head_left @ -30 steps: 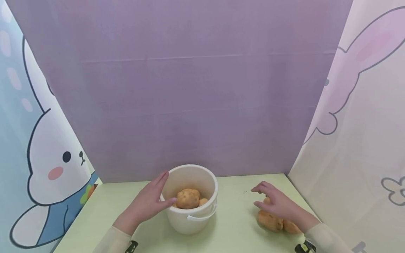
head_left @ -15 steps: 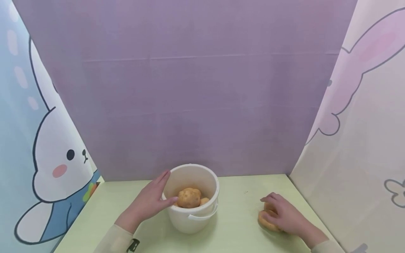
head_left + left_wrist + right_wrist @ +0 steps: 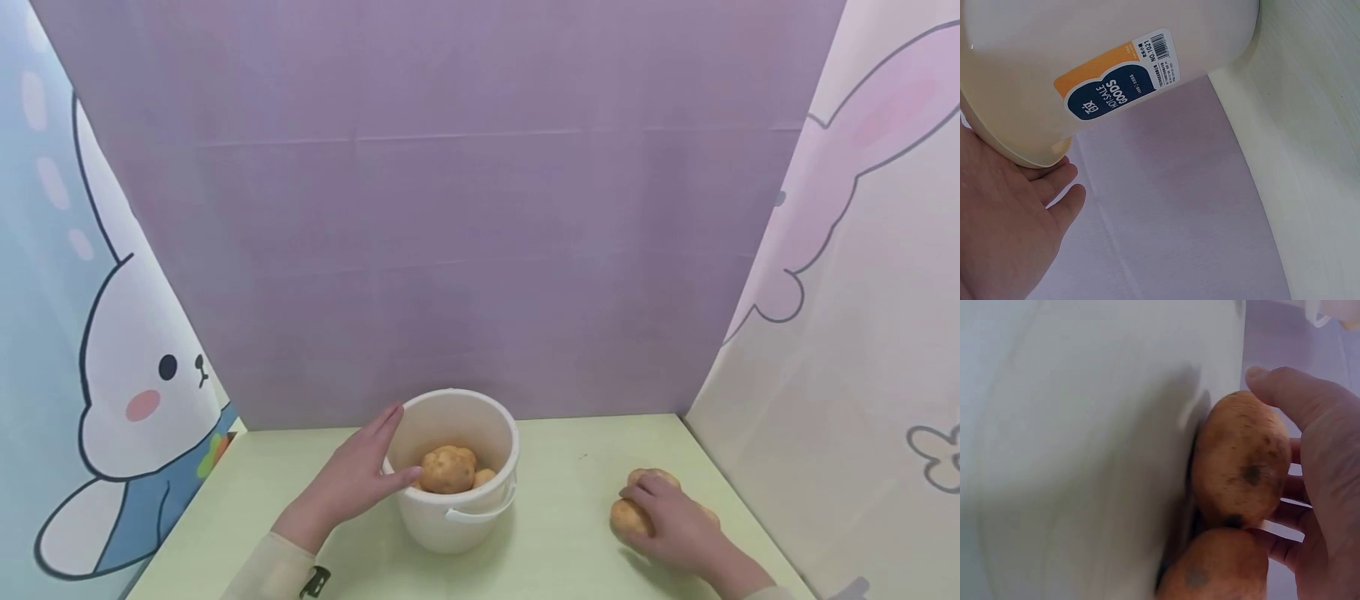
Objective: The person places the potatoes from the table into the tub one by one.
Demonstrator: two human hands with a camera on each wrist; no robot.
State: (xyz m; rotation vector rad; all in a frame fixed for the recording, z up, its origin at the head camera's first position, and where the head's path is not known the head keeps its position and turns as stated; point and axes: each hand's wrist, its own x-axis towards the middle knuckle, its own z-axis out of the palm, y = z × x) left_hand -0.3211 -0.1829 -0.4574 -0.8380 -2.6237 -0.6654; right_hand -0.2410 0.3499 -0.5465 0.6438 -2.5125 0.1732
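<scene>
A white bucket [image 3: 442, 529] stands on the table. My left hand [image 3: 343, 483] rests against its left rim, fingers extended and thumb at the front edge. The left wrist view shows those fingers lying loosely along the bucket's rim [image 3: 1019, 153]. Inside sits a large potato [image 3: 447, 470], with others partly showing. To the right, my right hand [image 3: 681, 527] grips a potato [image 3: 628, 518] lying on the table. Seen from the right wrist, the thumb is over one end of this potato [image 3: 1241, 459] and the fingers pass behind it. Another potato [image 3: 1219, 569] lies right beside it.
Behind the gripped potato is one more potato [image 3: 652, 477]. The pale green table [image 3: 566, 533] meets a purple backdrop [image 3: 480, 250] just behind the bucket. Printed rabbit panels flank both sides. A white handle [image 3: 480, 512] hangs at the bucket's front right.
My right hand has come down and toward the front, from above the potatoes onto one of them. The left hand has kept its place at the bucket.
</scene>
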